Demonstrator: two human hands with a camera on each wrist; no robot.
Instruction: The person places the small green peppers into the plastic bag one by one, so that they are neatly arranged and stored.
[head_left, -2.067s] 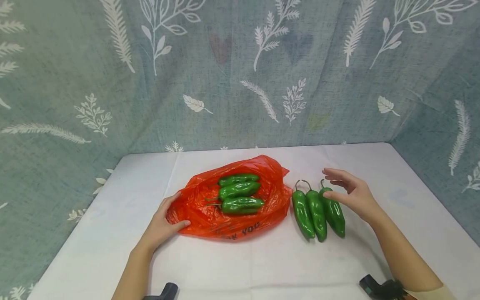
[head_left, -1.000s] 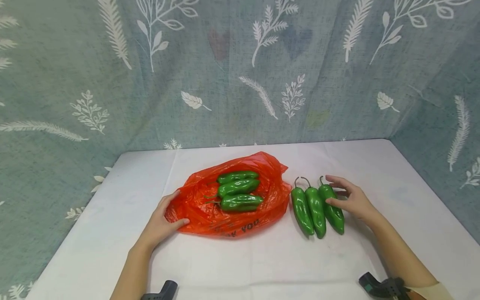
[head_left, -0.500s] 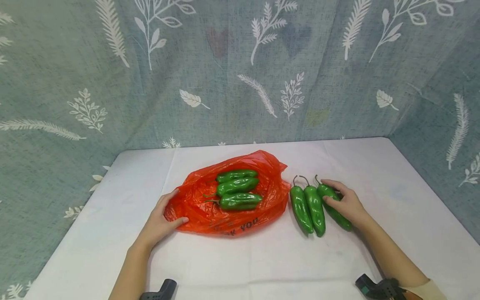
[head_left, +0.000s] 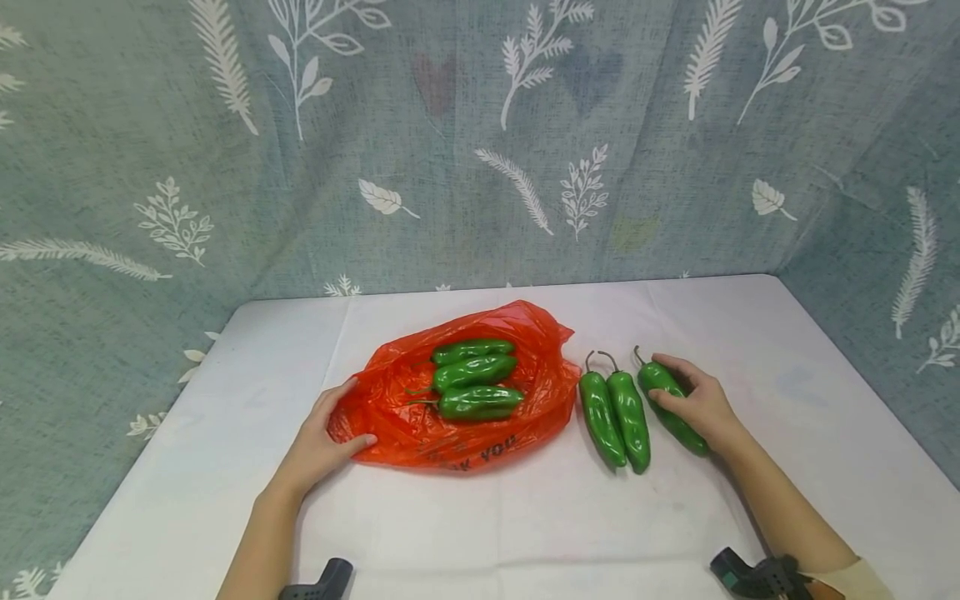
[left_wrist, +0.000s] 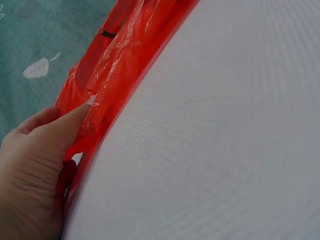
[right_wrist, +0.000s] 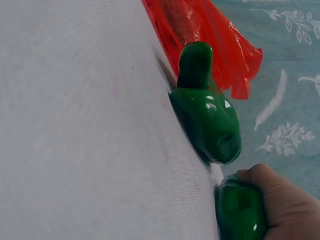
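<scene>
Item: green pepper, outermost of three lying loose on the white table, right of centre and nearer the right edge than its neighbours. Stem end points toward the far edge, tip toward the near right corner. It sits slightly apart from the other two loose peppers, which lie side by side and touching.

Holder: right hand. Fingers curled over the pepper's upper half from the right, thumb against its near left side; the body is clamped between them. The tip and the stem stick out past the hand at either end. The right wrist view shows the fingers wrapped round the glossy body, with a neighbouring pepper just beside.

Handling note, as a judgement: the skin looks smooth and slippery, so a grip across the thick middle should serve better than one at the tapering tip. Lifting straight up before travelling sideways would avoid knocking the two neighbours.

Item: orange plastic bag, lying at the table's centre, mouth spread wide, with three peppers in the bag stacked side by side.

Holder: left hand, at the bag's left end, toward the left edge. Fingers lie along the plastic rim and the thumb presses the film down; the hold looks like a light pinch.
</scene>
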